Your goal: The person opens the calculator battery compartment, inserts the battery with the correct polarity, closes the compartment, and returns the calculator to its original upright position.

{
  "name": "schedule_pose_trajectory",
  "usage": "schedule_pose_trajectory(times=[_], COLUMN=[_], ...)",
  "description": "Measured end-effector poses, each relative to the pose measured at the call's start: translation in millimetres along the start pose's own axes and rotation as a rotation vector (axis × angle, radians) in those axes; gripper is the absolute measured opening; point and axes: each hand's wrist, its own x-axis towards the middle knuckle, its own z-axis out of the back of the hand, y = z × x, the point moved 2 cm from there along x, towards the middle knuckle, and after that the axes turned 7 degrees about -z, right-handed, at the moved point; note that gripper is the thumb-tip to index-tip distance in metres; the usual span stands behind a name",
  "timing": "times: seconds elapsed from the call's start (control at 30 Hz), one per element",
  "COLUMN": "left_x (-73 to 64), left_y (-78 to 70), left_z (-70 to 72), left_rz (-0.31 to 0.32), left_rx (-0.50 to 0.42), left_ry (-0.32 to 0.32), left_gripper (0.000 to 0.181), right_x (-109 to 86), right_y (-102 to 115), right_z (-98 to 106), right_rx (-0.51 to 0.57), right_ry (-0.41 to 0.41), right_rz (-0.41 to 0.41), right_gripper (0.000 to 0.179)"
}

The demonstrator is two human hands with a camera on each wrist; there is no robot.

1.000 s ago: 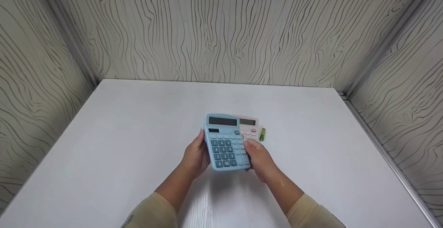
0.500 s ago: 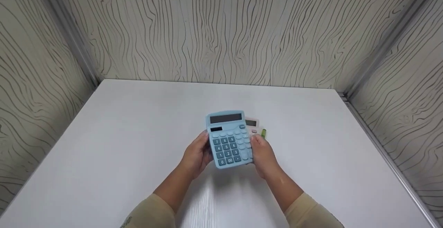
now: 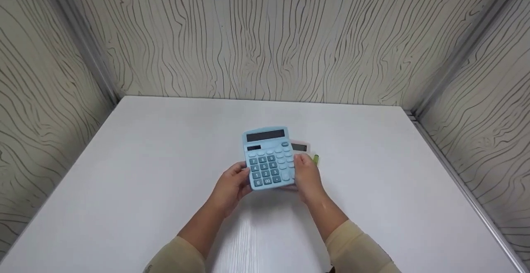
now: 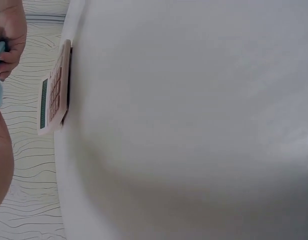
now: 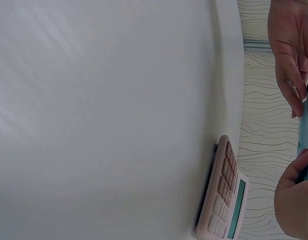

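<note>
Blue calculator (image 3: 266,158) held up off the counter (image 3: 165,161), display end raised. Left hand (image 3: 230,184) clamped on its lower left edge, right hand (image 3: 308,178) on the right edge, thumb on the front. Left grip looks low: should the right loosen, the calculator could swing or slip, perhaps striking the pink calculator (image 3: 300,146) lying beyond. Squeezing might press a key. Small green piece (image 3: 316,159), partly hidden, risks a knock from the right knuckles.
</note>
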Motion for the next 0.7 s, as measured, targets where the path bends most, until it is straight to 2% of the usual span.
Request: schedule_pose_trajectory(times=[0.13,0.33,0.57,0.7], left_x=[3.3,7.9,16.3,19.4], left_y=[2.3,3.2,1.8,3.4], left_z=[7.2,20.4,37.5,48.1], left_rz=[0.032,0.064,0.101,0.134], left_rx=[0.083,0.134,0.211,0.261], left_ry=[-0.103,-0.201,-0.266,-0.298], left_gripper=[0.033,0.033,0.034,0.035], right_x=[5.7,11.8,13.7,14.6], right_y=[3.5,6.2,2.2,-0.2], right_z=[-8.3,-19.9,-36.2,-47.6], right_rx=[-0.040,-0.137,-0.221,-0.380], right_ry=[0.000,0.065,0.141,0.150], right_rz=[0.018,0.064,0.076,0.133], right_gripper=[0.033,0.033,0.032,0.042])
